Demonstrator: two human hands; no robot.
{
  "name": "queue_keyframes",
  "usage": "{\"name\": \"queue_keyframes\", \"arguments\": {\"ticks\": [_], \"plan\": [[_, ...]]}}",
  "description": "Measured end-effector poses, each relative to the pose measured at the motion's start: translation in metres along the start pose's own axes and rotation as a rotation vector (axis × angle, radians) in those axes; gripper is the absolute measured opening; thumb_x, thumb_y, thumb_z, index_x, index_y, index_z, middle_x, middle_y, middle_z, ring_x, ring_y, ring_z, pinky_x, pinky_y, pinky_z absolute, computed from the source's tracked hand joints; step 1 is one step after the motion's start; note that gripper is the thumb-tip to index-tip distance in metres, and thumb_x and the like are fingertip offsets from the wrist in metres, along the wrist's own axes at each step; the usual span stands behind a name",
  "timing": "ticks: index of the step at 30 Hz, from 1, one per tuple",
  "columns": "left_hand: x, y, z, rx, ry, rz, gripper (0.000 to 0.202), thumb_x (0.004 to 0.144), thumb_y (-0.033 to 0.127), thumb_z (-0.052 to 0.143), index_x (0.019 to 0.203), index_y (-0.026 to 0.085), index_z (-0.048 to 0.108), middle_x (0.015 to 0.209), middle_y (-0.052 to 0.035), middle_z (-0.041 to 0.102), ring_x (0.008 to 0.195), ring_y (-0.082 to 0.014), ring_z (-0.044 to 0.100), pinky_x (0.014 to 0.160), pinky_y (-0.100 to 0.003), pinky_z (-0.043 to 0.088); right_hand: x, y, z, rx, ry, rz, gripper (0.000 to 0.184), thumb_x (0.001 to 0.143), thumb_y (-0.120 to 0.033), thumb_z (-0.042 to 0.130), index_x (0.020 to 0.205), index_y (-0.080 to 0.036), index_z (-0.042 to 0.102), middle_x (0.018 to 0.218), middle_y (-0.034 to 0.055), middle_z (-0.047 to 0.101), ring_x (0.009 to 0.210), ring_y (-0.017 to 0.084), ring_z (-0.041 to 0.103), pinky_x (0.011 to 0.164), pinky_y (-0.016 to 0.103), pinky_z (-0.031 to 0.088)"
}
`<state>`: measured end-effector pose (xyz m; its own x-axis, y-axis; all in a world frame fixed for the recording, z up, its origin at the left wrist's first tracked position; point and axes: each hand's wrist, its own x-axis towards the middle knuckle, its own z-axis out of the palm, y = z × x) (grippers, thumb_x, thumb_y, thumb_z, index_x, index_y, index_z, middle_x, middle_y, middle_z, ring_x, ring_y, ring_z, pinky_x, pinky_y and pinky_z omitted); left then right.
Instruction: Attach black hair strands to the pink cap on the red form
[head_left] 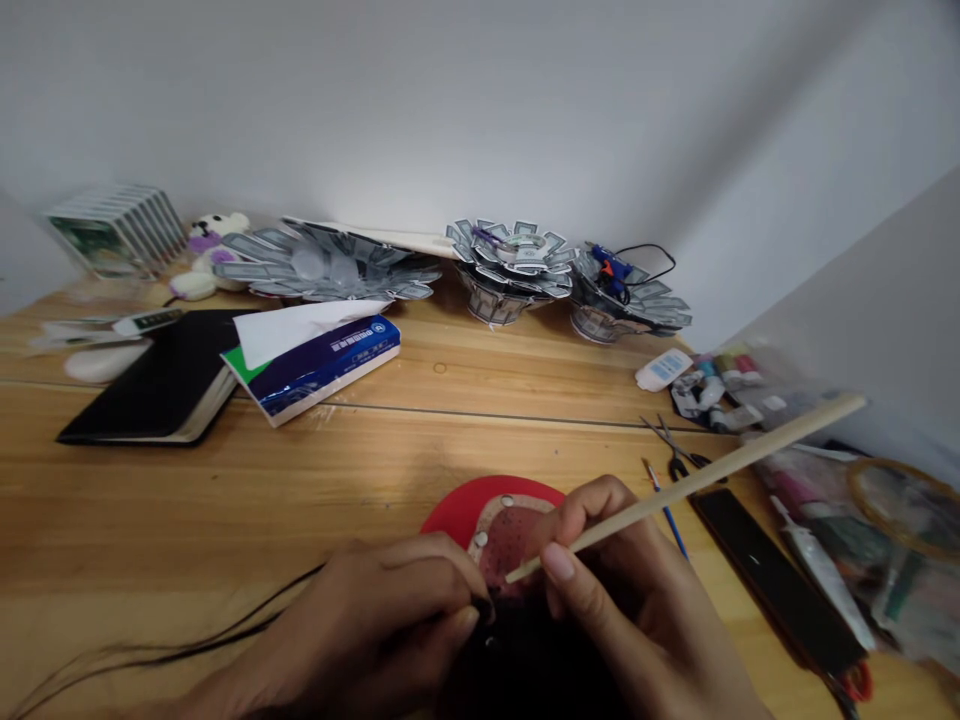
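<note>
My right hand (637, 600) grips a pale wooden stick, like a chopstick (705, 480), between thumb and fingers. It slants down to the left, with its lower tip at the dotted pink patch (510, 535). That patch has a beige border with pale round pins and sits on a red rounded base (457, 505). My left hand (390, 600) is closed in a pinch on black hair at the patch's lower edge. Loose dark strands (247, 630) trail out to the left behind it. A black, hair-like mass (502, 670) lies below both hands; its detail is lost in shadow.
At right lie scissors (679, 460), a blue-handled brush (671, 515), a long black case (772, 575) and plastic bags. A tissue pack (330, 365) and a black notebook (161, 385) lie at left. Silver-grey folded bowls (510, 275) line the wall, one holding a blue glue gun (611, 268).
</note>
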<state>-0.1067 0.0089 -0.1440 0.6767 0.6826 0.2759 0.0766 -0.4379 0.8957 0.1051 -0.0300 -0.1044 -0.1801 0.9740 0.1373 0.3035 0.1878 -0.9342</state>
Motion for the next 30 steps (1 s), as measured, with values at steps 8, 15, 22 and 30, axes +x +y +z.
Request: {"name": "queue_keyframes", "arguments": {"ticks": [8,15,22,30], "plan": [[0.0,0.004,0.001,0.105,-0.001,0.026,0.019,0.09,0.011,0.048,0.081,0.018,0.064,0.08,-0.0008,0.073,0.07,-0.0084,0.069,0.068,-0.009,0.05,-0.004,0.003,-0.004,-0.087,-0.034,-0.077,0.011,0.102,-0.023,0.051,0.096,-0.031,0.054,0.085,-0.0021,0.06,0.07,0.013,0.057,0.06,0.021,0.048],[-0.002,0.003,0.002,0.133,-0.053,-0.004,0.02,0.093,0.014,0.046,0.082,0.019,0.062,0.082,0.0001,0.072,0.07,-0.0094,0.068,0.066,-0.012,0.051,-0.006,0.006,-0.001,-0.147,0.037,-0.12,0.015,0.097,-0.018,0.059,0.096,-0.032,0.056,0.082,-0.0034,0.063,0.071,0.014,0.064,0.062,0.022,0.051],[-0.002,0.002,0.0,0.209,-0.005,0.112,0.02,0.087,0.006,0.046,0.086,0.02,0.06,0.083,0.0019,0.073,0.071,-0.0073,0.071,0.066,-0.009,0.05,-0.008,0.008,0.002,-0.257,0.101,-0.189,0.015,0.095,-0.014,0.058,0.089,-0.028,0.055,0.073,-0.0047,0.062,0.063,0.012,0.065,0.057,0.02,0.053],[0.0,0.005,0.003,0.289,0.045,0.16,0.023,0.083,0.004,0.045,0.082,0.02,0.06,0.08,0.0048,0.074,0.064,-0.0055,0.07,0.063,-0.007,0.05,-0.017,0.007,-0.003,-0.39,0.05,-0.234,0.017,0.093,-0.011,0.061,0.093,-0.028,0.058,0.075,-0.004,0.069,0.06,0.013,0.068,0.056,0.021,0.054]]}}
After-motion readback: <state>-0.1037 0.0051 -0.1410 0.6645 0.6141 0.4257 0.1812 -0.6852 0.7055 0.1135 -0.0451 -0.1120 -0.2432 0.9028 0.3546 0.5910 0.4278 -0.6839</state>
